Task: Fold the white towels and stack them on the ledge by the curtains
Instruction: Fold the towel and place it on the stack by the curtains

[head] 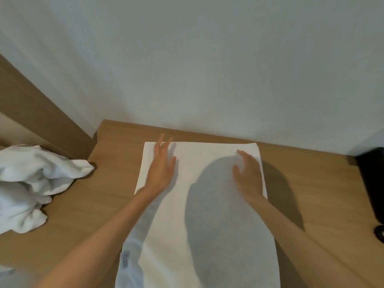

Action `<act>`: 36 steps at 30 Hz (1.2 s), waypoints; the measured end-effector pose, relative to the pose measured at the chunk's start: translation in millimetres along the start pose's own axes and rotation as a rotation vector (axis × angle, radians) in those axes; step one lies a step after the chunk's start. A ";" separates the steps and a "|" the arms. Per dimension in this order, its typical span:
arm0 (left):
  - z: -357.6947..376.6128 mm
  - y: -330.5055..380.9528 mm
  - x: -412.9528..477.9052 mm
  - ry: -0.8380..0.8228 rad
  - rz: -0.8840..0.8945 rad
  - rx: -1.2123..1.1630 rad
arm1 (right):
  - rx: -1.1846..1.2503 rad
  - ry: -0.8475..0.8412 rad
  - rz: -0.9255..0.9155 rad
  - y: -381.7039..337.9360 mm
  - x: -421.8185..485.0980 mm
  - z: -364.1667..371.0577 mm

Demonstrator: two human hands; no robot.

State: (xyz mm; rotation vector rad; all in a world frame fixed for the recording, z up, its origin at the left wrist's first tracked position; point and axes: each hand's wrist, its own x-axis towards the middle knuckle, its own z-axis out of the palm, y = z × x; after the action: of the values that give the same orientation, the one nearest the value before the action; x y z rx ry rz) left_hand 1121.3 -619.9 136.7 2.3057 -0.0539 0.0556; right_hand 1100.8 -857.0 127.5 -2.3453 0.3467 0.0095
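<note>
Flat white towel (197, 235) lies on wooden table (301, 204), long axis running toward wall (207, 69). Near its far edge the left hand (161, 169) and right hand (248, 173) rest open-fingered. Wood shows either side; crumpled towels (25, 183) left.

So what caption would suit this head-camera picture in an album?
Left hand and right hand open over a white towel spread on the wooden table, crumpled towels nearby.
</note>
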 end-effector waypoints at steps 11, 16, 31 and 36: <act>61.1 -42.3 -15.9 -0.085 -0.004 0.637 | -0.537 -0.074 -0.239 16.9 7.6 68.7; 43.2 -58.7 -7.8 0.000 -0.144 0.651 | -0.579 0.027 -0.078 51.1 31.1 33.0; 64.5 -17.4 -113.1 -0.056 -0.078 0.552 | -0.514 -0.068 -0.152 6.3 -90.7 82.3; 28.8 -60.6 -110.3 -0.036 -0.132 0.581 | -0.584 -0.001 -0.102 54.7 -86.7 38.8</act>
State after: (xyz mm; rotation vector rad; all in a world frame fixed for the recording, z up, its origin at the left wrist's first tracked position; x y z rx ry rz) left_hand 1015.3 -598.3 66.2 2.8848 0.1108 -0.0454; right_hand 1007.2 -846.1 71.4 -2.9386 0.2442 0.0722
